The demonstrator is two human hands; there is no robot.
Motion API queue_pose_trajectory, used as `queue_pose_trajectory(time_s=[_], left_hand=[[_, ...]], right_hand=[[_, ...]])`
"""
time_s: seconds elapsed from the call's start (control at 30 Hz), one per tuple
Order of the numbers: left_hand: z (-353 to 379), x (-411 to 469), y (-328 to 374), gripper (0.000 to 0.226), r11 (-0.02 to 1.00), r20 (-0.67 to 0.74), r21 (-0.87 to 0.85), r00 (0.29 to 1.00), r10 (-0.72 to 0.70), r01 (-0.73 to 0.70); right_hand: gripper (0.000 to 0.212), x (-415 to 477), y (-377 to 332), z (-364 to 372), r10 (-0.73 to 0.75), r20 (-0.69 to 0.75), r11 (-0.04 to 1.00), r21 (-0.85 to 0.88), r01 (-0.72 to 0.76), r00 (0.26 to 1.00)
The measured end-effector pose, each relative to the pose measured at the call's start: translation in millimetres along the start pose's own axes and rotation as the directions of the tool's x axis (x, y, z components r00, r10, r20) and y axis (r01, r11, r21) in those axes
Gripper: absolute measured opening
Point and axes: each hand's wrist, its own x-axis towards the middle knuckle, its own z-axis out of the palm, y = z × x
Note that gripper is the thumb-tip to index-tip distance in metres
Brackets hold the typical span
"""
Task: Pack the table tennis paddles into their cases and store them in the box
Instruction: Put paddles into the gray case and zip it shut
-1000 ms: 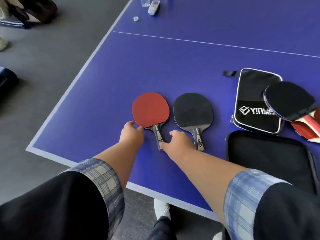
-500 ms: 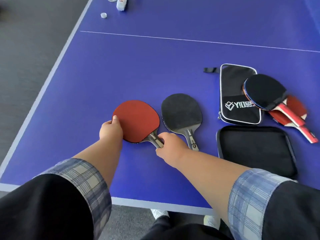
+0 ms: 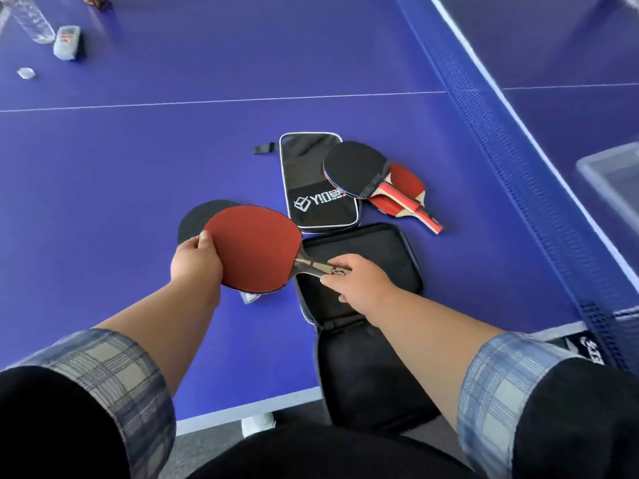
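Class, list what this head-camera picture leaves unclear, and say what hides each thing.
1. The near black paddle: head view, mostly under the red paddle.
2. The clear box: head view, cut by the right edge and blurred; contents untellable.
3. The bottle: head view, cut by the top edge.
4. The zipped case: head view, logo's end covered by the far black paddle.

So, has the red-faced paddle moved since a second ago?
Yes. The red paddle has shifted right, toward the open case: its blade now overlaps the black paddle, its handle over the case.

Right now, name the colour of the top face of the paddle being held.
Red. The held paddle shows best in the head view.
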Motion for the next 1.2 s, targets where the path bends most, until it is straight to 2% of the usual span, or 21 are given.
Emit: queue_pose_trajectory(time_s=[0.1, 0.17, 0.27, 0.37, 0.47, 0.53, 0.57, 0.63, 0.67, 0.77, 0.87, 1.0, 1.1, 1.2], left_hand=[[40.1, -32.5, 4.0, 0.029, 0.990, 0.060, -0.119, 0.996, -0.073, 0.080], [66.3, -52.9, 0.4, 0.029, 0.980, 0.103, -0.166, 0.990, -0.097, 0.113], [99.0, -78.5, -13.0, 0.028, 0.970, 0.137, -0.208, 0.986, -0.099, 0.126], [124.3, -96.9, -28.2, 0.026, 0.971, 0.135, -0.176, 0.981, -0.141, 0.164], [141.6, -102.8, -38.3, 0.026, 0.969, 0.120, -0.155, 0.977, -0.176, 0.193], [148.7, -100.6, -45.5, 0.028, 0.978, 0.077, -0.085, 0.980, -0.182, 0.189], [150.3, -99.2, -48.4, 0.030, 0.984, 0.048, -0.036, 0.984, -0.172, 0.173], [151.3, -97.3, -52.3, 0.032, 0.988, -0.008, 0.069, 0.991, -0.137, 0.137], [151.5, -97.3, -52.6, 0.032, 0.985, -0.035, 0.120, 0.992, -0.123, 0.127], [152.5, -97.9, -49.4, 0.031, 0.957, -0.115, 0.257, 0.987, -0.110, 0.137], [153.4, -96.1, -48.9, 0.032, 0.931, -0.139, 0.332, 0.984, -0.111, 0.152], [154.8, -92.8, -51.9, 0.030, 0.907, -0.129, 0.398, 0.987, -0.094, 0.139], [156.9, -94.0, -52.3, 0.028, 0.899, -0.122, 0.421, 0.990, -0.076, 0.121], [159.2, -98.9, -51.2, 0.030, 0.883, -0.120, 0.446, 0.988, -0.099, 0.143]], right_hand=[[0.046, 6.1, 28.7, -44.8, 0.167, -0.082, 0.922, 0.367, -0.126, 0.983], [0.047, 13.4, 42.0, -71.0, 0.231, -0.121, 0.853, 0.503, -0.141, 0.966], [0.041, 26.1, 58.5, -100.4, 0.281, -0.173, 0.824, 0.547, -0.145, 0.944], [0.032, 42.4, 71.1, -116.8, 0.299, -0.154, 0.812, 0.559, -0.166, 0.942], [0.057, 58.2, 77.8, -119.1, 0.294, -0.117, 0.776, 0.608, -0.166, 0.949], [0.064, 66.8, 82.2, -116.3, 0.291, -0.124, 0.818, 0.547, -0.180, 0.949], [0.058, 68.8, 82.8, -113.9, 0.292, -0.124, 0.833, 0.519, -0.188, 0.949], [0.029, 69.7, 82.5, -109.3, 0.290, -0.128, 0.865, 0.458, -0.203, 0.948], [0.022, 69.8, 81.4, -107.6, 0.274, -0.148, 0.893, 0.406, -0.194, 0.950], [0.012, 73.7, 84.7, -104.0, 0.176, -0.228, 0.971, 0.200, -0.130, 0.958], [0.019, 76.7, 86.2, -101.1, 0.101, -0.251, 0.994, 0.072, -0.085, 0.963], [0.051, 81.6, 86.5, -97.0, 0.138, -0.325, 0.986, -0.045, -0.161, 0.936], [0.056, 83.4, 86.9, -93.9, 0.155, -0.366, 0.964, -0.148, -0.222, 0.917], [0.059, 83.3, 89.1, -93.7, 0.153, -0.378, 0.959, -0.167, -0.230, 0.913]])
